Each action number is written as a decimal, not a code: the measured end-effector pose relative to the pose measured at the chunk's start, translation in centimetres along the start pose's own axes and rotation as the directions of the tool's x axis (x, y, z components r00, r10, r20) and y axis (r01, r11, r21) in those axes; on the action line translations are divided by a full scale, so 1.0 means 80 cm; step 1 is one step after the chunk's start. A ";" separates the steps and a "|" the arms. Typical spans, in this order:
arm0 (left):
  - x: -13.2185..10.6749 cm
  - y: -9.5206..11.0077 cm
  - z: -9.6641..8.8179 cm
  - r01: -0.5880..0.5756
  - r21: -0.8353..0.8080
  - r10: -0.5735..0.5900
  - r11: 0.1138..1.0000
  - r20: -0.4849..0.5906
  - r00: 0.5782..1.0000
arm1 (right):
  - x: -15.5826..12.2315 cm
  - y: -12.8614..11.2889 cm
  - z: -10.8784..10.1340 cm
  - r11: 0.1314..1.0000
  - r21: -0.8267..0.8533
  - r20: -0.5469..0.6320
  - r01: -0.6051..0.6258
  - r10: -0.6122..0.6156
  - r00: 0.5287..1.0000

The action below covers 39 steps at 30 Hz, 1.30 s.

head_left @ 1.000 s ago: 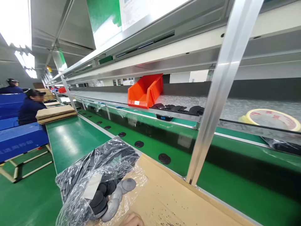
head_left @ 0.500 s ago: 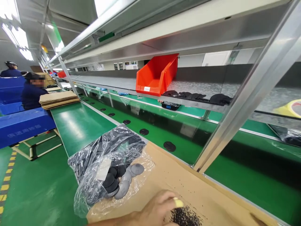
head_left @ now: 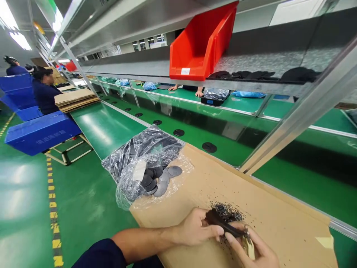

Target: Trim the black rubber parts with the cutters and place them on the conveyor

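My left hand (head_left: 196, 229) is closed on one end of a dark, bent, flexible-looking piece (head_left: 221, 223), thumb on the near side. My right hand (head_left: 259, 251) pinches its other end between thumb and fingers. Within the right hand's grasp also shows a small pale-yellow object (head_left: 249, 248) with a metallic-looking end; its kind is unclear. Behind the hands, tiny black bits (head_left: 223, 209) lie scattered in a heap on the brown cardboard sheet (head_left: 173, 212). Left of them, an opened clear plastic bag (head_left: 125, 191) holds flat discs, with black and grey discs (head_left: 161, 188) spilling from its mouth.
Pairs of black discs (head_left: 209, 147) lie along the green belt beyond the cardboard. A red bin (head_left: 185, 72) sits on the shelf above, and a slanted metal post (head_left: 279, 137) rises at right. Stacked cardboard (head_left: 75, 98), blue boxes (head_left: 41, 132) and a co-worker (head_left: 44, 89) are at left.
The view has tilted down and shifted left. Earlier one hand was blurred beside the heap of bits; now both hands are together over it, holding the dark bent piece.
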<state>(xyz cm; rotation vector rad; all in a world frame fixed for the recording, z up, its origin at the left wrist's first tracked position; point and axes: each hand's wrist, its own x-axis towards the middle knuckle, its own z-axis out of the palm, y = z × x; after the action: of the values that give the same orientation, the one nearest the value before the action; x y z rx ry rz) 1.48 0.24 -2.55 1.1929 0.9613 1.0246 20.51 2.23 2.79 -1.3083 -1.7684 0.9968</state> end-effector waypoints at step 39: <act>0.036 0.038 -0.021 -0.623 0.695 0.509 0.360 0.413 0.755 | -0.034 0.012 0.029 0.918 0.336 0.058 -0.210 0.202 0.978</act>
<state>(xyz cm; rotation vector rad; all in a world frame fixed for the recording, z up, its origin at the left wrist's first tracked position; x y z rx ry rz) 0.28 3.68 0.16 2.5031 0.9382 1.0197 19.47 -0.58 0.64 -1.2781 -1.4106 1.3713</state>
